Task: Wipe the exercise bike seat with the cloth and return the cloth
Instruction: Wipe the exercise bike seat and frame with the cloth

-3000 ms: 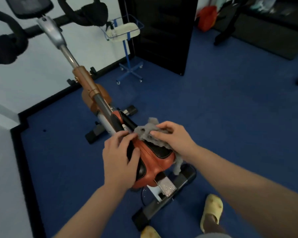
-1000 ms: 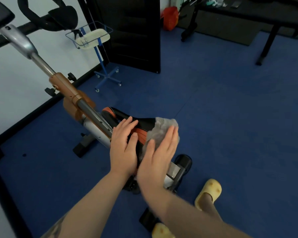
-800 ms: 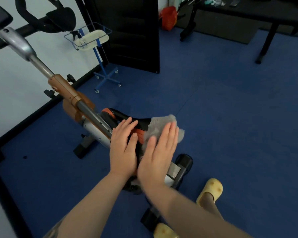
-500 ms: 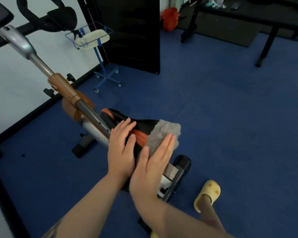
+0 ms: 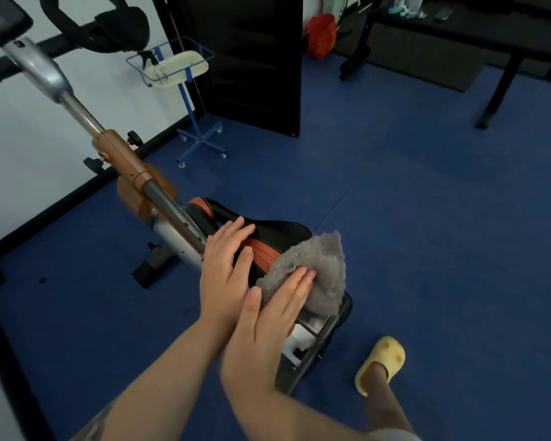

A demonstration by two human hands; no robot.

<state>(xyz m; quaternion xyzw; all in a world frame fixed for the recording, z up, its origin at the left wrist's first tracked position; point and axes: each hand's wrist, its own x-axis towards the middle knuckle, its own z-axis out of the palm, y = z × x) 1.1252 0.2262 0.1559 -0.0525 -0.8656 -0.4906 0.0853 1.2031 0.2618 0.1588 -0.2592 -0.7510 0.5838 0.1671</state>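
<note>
A dark blue padded floor fills most of the frame. At lower centre, the black-and-orange exercise bike seat carries a fluffy grey cloth draped over its right end. The right hand lies flat, fingers extended, pressing the cloth. The left hand rests open and flat on the seat's left side, gripping nothing.

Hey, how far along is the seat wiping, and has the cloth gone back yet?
Done: nothing shows as finished. In hand: the right hand lies flat on the grey cloth, pressing it on the wide end of the bike seat, while the left hand rests open on the seat. Left: any remaining wiping, then returning the cloth. Where it belongs cannot be told.
</note>
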